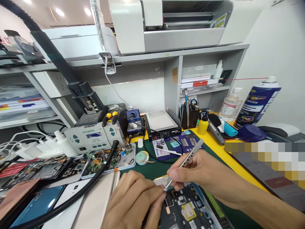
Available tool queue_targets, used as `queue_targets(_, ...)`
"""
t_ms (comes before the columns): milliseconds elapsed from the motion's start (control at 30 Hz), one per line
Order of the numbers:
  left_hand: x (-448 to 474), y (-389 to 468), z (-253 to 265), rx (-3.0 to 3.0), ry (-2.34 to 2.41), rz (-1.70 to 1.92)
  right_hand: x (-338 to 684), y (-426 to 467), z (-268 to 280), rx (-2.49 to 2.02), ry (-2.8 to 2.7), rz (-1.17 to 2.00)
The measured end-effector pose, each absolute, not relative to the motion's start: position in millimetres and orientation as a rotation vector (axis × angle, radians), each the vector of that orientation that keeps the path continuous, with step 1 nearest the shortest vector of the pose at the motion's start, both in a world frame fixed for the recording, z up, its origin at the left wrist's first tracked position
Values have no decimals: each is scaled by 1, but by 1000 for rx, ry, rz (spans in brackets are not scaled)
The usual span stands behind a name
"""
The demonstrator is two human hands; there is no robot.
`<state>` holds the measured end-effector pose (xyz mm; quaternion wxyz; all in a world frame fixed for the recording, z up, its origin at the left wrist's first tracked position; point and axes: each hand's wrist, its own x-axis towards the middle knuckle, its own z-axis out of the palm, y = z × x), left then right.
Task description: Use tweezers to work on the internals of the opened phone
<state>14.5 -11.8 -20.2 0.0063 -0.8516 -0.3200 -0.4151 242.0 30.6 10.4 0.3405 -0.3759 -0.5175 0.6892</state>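
Right hand (190, 173), fingers closed around slim perforated metal tool (192, 154), tip beside left hand (135, 198) at opened device (175, 208), lower centre of frame. Whether left fingers grip anything, cannot tell. Judged best: light pressure, braced wrist, tip clear of exposed components (188, 211).

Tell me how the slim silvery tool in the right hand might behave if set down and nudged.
The silvery tool in the right hand is likely stiff: its shaft looks straight and metallic. It is probably light, given its slim body and row of holes. A nudge might slide it, as its surface looks smooth.
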Motion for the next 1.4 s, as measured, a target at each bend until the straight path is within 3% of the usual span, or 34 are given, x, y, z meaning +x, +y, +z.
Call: queue_targets(1400, 14, -15, -23, -2690, -1038, -1244, 239, 30, 10, -996, -1351, 1772)
